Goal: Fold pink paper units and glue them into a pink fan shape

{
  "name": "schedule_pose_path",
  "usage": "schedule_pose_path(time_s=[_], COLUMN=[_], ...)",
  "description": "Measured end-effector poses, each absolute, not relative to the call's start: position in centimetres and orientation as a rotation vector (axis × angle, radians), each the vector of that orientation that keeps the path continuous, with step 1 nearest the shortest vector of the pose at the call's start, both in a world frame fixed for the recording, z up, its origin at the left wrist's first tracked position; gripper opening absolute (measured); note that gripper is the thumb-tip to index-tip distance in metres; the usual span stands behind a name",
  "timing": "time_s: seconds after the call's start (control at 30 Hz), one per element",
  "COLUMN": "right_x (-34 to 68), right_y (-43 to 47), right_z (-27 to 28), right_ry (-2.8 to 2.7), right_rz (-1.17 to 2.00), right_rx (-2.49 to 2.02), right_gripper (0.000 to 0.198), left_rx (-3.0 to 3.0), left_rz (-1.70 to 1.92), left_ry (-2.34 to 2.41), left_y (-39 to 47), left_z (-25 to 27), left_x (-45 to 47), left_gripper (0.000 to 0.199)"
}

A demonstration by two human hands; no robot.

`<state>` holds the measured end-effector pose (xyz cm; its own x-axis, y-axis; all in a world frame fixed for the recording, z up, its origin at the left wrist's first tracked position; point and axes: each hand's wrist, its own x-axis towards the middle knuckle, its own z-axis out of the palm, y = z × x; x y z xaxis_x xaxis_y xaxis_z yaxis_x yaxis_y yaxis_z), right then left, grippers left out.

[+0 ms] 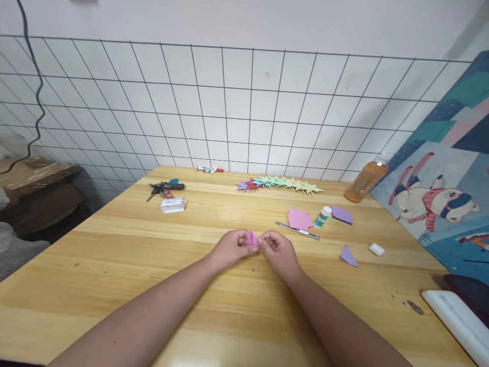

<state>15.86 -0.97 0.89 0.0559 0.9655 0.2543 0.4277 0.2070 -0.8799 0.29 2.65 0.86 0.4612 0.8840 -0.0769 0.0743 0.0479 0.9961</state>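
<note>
The left hand [230, 250] and right hand [281, 256] pinch a small folded pink paper [252, 238] between thumbs and fingers, one on each side of it. The pink piece sits between the two hands, near the middle of the wooden worktop [153, 275], with a crease up its face and a pointed top.

Beyond the right hand lie a pink paper stack [300, 219], a slim pen-like tool [298, 231] along its near edge, and an upright-capped glue stick [323, 216] — tilted in view — next to some purple paper squares [342, 215]. Nearer, a purple triangle [348, 256] lies beside a white block [376, 249].

Toward the wall runs a row of spiky folded pieces [280, 184] — purple, red, teal and pale green to yellow — with an amber bottle [365, 179] to the right.
</note>
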Motion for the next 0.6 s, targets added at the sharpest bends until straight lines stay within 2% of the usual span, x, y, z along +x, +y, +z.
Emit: schedule_pose_path(time_s=[0.2, 0.43, 0.6], right_x=[15.99, 15.95, 15.7], right_y=[-1.01, -0.86, -1.15], right_z=[1.13, 1.36, 1.48], right_ry=[-1.553, -1.427, -1.482], right_rz=[0.714, 1.06, 1.003], right_rx=[-1.381, -1.279, -1.245], right_gripper=[0.016, 0.022, 0.021], left_rx=[1.481, 1.508, 1.614], left_rz=[0.759, 0.614, 0.582], left_ry=[0.921, 0.84, 0.863], left_y=[2.66, 2.58, 2.49], left_z=[0.9, 1.63, 1.63], left_x=[0.26, -0.17, -0.25], left_gripper=[0.024, 0.033, 0.037])
